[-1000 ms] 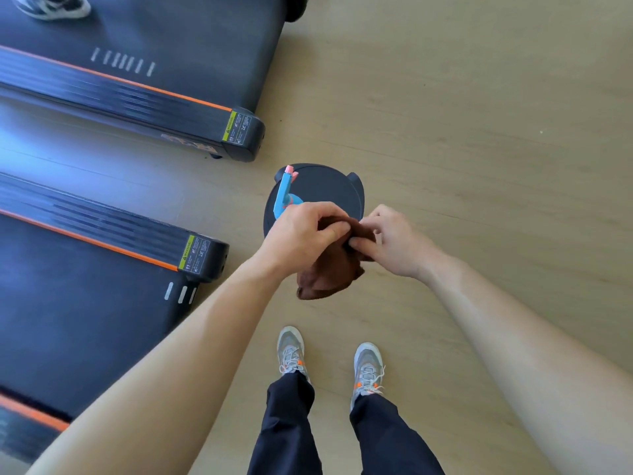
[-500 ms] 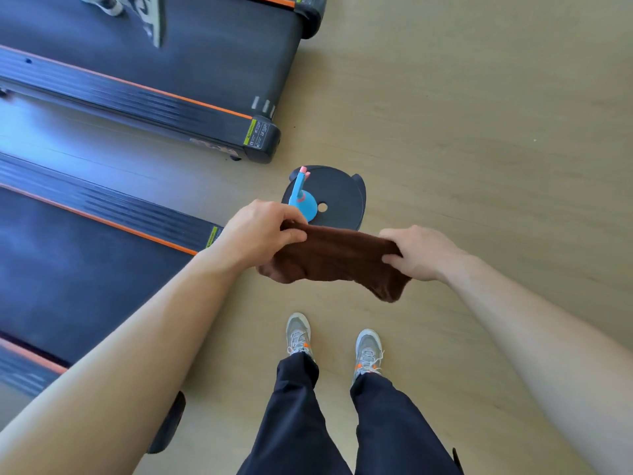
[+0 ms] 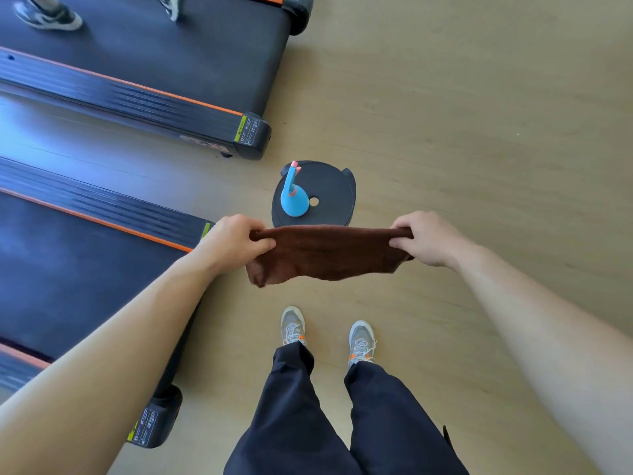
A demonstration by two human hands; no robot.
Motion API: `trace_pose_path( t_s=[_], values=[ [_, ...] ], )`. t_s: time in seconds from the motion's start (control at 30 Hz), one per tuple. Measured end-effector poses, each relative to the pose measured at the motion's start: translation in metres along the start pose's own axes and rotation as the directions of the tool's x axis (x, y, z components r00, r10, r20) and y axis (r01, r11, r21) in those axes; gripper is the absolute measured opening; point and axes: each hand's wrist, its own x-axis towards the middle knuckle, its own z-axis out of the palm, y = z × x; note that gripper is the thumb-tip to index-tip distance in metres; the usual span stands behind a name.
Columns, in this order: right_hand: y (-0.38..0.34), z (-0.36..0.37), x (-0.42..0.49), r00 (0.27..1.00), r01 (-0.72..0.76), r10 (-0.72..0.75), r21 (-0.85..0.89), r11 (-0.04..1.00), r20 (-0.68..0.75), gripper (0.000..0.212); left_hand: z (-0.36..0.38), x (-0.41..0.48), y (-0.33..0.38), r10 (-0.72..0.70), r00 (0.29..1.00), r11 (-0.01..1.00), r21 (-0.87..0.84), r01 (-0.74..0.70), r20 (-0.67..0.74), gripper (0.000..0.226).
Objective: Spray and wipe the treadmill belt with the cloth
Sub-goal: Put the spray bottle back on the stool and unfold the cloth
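The left hand and the right hand hold a brown cloth stretched between them in the air over the wooden floor. Each grip is clamped on the cloth: the left fingers curl over the left end of its upper edge, and the right fingers pinch the right end. That upper edge runs nearly level and taut, while the rest hangs below it, lowest at the left corner. Just beyond the cloth, a blue spray bottle with a pink nozzle stands on its base on a round black stand that has a small hole near its middle. The treadmill belt lies to the left, dark, bordered on its far side by a side rail with an orange stripe; the left forearm crosses above the belt's end. The cloth is off to the right of the belt and does not touch it. A second treadmill sits farther away, with another person's shoes on it. At the bottom are the person's own grey sneakers and dark trousers.
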Motion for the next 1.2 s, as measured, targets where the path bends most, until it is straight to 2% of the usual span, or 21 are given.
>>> trace_pose_path(
  t_s=[0.1, 0.2, 0.27, 0.37, 0.43, 0.53, 0.73, 0.87, 0.93, 1.0, 1.03, 1.07, 1.1, 1.13, 1.2],
  values=[
    [-0.008, 0.015, -0.005, 0.996, -0.079, 0.082, 0.106, 0.991, -0.024, 0.009, 0.034, 0.001, 0.005, -0.13, 0.986, 0.985, -0.128, 0.117, -0.103, 0.016],
    [-0.032, 0.041, -0.007, 0.997, -0.069, 0.071, 0.071, 0.995, -0.026, 0.021, 0.073, 0.001, 0.025, -0.192, 0.978, 0.948, -0.272, 0.164, -0.077, 0.02],
    [-0.051, 0.06, -0.007, 0.999, -0.034, 0.035, 0.04, 0.999, -0.033, 0.03, 0.094, 0.002, 0.043, -0.17, 0.985, 0.92, -0.362, 0.152, -0.017, 0.019],
    [-0.067, 0.085, -0.006, 0.998, 0.053, -0.055, -0.073, 0.996, -0.02, 0.017, 0.112, 0.005, 0.062, -0.15, 0.985, 0.868, -0.466, 0.171, 0.082, 0.018],
    [-0.069, 0.096, -0.007, 0.997, 0.079, -0.08, -0.088, 0.993, -0.009, 0.018, 0.114, 0.008, 0.067, -0.135, 0.983, 0.855, -0.486, 0.18, 0.126, 0.021],
    [-0.067, 0.105, -0.011, 0.995, 0.096, -0.097, 0.018, 0.995, 0.025, 0.014, 0.111, 0.007, 0.064, -0.114, 0.974, 0.784, -0.585, 0.209, 0.196, 0.029],
    [-0.059, 0.096, -0.005, 0.995, 0.073, -0.084, 0.199, 0.977, 0.048, 0.039, 0.107, 0.008, 0.051, -0.048, 0.96, 0.725, -0.652, 0.224, 0.276, 0.023],
    [-0.055, 0.086, 0.001, 0.99, 0.113, -0.123, 0.121, 0.986, 0.07, 0.013, 0.104, 0.008, 0.04, 0.008, 0.962, 0.753, -0.634, 0.175, 0.274, 0.03],
    [-0.055, 0.077, 0.0, 0.983, 0.147, -0.155, 0.09, 0.985, 0.096, 0.024, 0.103, 0.008, 0.036, -0.035, 0.978, 0.844, -0.518, 0.14, 0.206, 0.031],
    [-0.054, 0.067, -0.002, 0.972, 0.171, -0.179, 0.062, 0.983, 0.156, 0.034, 0.102, 0.008, 0.029, -0.023, 1.0, 0.984, -0.175, 0.023, 0.0, 0.056],
    [-0.054, 0.062, -0.004, 0.965, 0.178, -0.182, 0.038, 0.983, 0.188, 0.037, 0.102, 0.007, 0.027, 0.038, 0.998, 0.999, -0.011, -0.038, -0.056, 0.076],
    [-0.054, 0.058, -0.005, 0.959, 0.188, -0.185, 0.007, 0.982, 0.214, 0.038, 0.1, 0.007, 0.025, 0.101, 0.994, 0.99, 0.099, -0.096, -0.046, 0.095],
    [-0.054, 0.054, -0.006, 0.953, 0.206, -0.196, -0.02, 0.978, 0.233, 0.038, 0.1, 0.007, 0.024, 0.157, 0.988, 0.974, 0.165, -0.155, 0.004, 0.104],
    [-0.055, 0.051, -0.007, 0.946, 0.225, -0.21, -0.034, 0.974, 0.248, 0.037, 0.099, 0.007, 0.024, 0.201, 0.977, 0.957, 0.201, -0.211, 0.072, 0.099],
    [-0.055, 0.047, -0.007, 0.937, 0.245, -0.225, -0.042, 0.969, 0.267, 0.033, 0.101, 0.009, 0.022, 0.239, 0.951, 0.948, 0.167, -0.272, 0.196, 0.062]
  ],
)
